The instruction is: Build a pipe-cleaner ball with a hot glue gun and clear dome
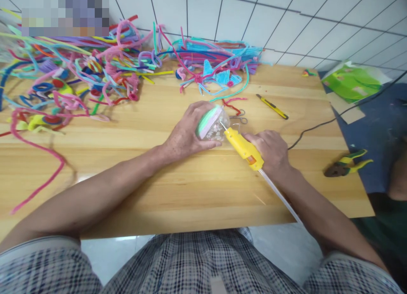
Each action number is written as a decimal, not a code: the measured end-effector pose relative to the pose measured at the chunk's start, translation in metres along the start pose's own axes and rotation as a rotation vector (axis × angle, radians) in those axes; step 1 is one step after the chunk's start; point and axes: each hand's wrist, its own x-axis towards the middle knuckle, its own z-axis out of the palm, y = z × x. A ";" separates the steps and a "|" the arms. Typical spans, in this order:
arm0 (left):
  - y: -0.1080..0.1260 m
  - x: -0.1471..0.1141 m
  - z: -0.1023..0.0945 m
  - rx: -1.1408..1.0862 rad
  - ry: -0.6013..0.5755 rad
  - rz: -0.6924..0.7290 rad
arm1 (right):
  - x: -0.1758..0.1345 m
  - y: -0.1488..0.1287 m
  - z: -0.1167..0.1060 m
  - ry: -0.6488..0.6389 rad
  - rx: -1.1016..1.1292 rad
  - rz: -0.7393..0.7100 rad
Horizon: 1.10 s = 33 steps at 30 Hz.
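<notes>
My left hand (187,131) is wrapped round a clear plastic cup (216,132) banded with green and lilac fuzzy strips, tipped on its side above the table. Whitish bits show through the clear part. In my right hand (270,148) is a yellow hot glue gun (244,149), its metal nozzle pointing at the cup; whether it touches cannot be told. A long translucent glue stick (280,194) sticks out of the gun's rear. Just behind the cup lie scissors (242,117), partly hidden, and a red pipe cleaner (232,105).
Tangled pipe cleaners (79,78) cover the back left, with blue and pink bundles (216,52) along the tiled wall. A yellow utility knife (272,106) and pliers (345,165) lie to the right. A black cord (318,125) crosses the right edge near a green packet (352,82).
</notes>
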 end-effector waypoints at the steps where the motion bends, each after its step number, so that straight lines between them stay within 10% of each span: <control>1: 0.000 0.000 0.000 -0.001 -0.001 0.001 | 0.001 -0.001 0.000 -0.007 -0.005 -0.001; 33: 0.002 0.001 0.000 0.005 -0.014 0.032 | 0.008 -0.002 0.001 0.068 0.038 -0.050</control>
